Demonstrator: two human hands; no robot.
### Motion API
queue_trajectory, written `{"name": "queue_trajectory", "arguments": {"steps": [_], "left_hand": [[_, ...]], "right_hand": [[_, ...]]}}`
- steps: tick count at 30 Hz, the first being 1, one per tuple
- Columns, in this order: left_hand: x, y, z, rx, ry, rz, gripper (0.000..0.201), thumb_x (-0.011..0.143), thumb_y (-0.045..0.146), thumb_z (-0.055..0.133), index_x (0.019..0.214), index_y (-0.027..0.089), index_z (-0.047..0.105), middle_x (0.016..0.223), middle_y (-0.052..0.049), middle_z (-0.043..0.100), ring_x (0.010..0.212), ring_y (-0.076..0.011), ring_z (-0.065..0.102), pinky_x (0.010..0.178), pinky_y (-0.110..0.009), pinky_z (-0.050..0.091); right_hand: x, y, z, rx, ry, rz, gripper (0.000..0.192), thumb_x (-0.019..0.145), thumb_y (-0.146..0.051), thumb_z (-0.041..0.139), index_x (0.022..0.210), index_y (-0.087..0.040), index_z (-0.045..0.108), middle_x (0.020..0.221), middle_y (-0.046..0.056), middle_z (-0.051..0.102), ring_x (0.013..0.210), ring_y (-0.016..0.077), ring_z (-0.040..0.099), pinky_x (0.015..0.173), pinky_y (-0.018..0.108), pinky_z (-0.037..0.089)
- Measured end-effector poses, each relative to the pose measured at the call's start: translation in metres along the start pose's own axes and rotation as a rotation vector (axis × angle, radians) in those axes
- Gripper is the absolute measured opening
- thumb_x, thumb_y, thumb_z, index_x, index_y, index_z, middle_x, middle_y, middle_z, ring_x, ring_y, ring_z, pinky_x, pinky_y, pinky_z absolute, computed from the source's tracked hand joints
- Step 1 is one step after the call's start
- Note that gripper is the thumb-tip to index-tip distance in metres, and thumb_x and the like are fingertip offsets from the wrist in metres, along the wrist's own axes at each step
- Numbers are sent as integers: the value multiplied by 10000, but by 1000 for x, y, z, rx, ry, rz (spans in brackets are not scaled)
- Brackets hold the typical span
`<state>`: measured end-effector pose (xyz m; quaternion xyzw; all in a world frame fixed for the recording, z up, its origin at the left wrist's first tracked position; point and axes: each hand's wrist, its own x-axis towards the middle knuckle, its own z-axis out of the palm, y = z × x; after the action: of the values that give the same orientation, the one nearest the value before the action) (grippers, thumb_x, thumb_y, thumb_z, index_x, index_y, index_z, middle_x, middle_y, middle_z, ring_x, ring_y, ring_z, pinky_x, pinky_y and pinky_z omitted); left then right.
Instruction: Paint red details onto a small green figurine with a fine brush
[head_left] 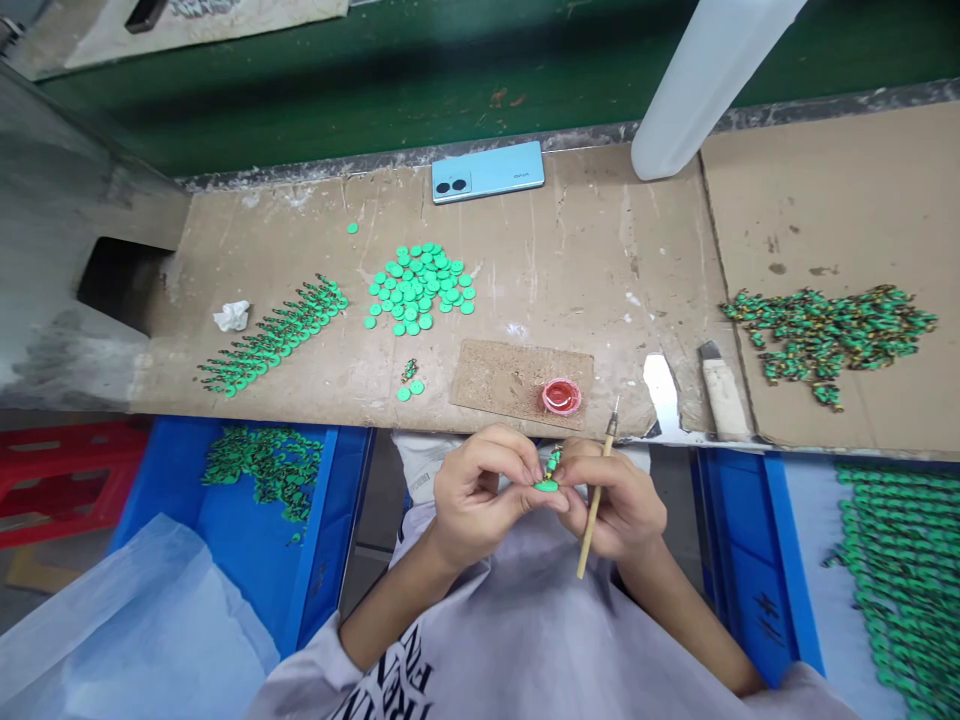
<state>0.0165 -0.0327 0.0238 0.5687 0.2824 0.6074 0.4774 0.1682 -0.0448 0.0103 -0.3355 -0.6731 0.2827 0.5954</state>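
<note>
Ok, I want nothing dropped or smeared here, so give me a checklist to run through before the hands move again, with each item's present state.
1. Small green piece pinched between left hand and right hand: ok.
2. Wooden stick secure in right hand: ok.
3. Red cap upright on cork pad: ok.
4. Cap's contents sufficient: cannot tell.
5. Green discs heaped on the cardboard: ok.
6. Phone apart from parts: ok.
</note>
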Motion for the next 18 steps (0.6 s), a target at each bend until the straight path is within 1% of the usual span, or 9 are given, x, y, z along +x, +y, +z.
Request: {"name": "queue_trajectory", "arguments": {"steps": [7, 11, 18], "left_hand": [[1, -1, 1, 0, 12, 12, 314, 758, 150, 927, 863, 191, 634, 786, 25, 690, 712, -112, 678, 677, -223, 582], [1, -1, 1, 3, 13, 5, 316, 760, 148, 925, 860, 191, 629, 784, 27, 682, 712, -114, 681, 676, -224, 587], [1, -4, 1, 5, 4, 23, 330, 767, 126, 918, 891, 195, 620, 810, 27, 660, 721, -107, 676, 685, -218, 599]], "right_hand": [[0, 0, -1, -15, -9, 9, 210, 880, -77, 640, 1016, -238, 627, 733, 4, 714, 586, 165, 684, 543, 265, 566], [-1, 1, -2, -23, -12, 10, 218, 878, -76, 640, 1024, -238, 630, 729, 8, 703, 583, 170, 671, 537, 278, 566], [0, 2, -1, -3, -20, 8, 222, 876, -68, 646, 1030, -228, 634, 746, 16, 706, 607, 177, 690, 540, 279, 570]]}}
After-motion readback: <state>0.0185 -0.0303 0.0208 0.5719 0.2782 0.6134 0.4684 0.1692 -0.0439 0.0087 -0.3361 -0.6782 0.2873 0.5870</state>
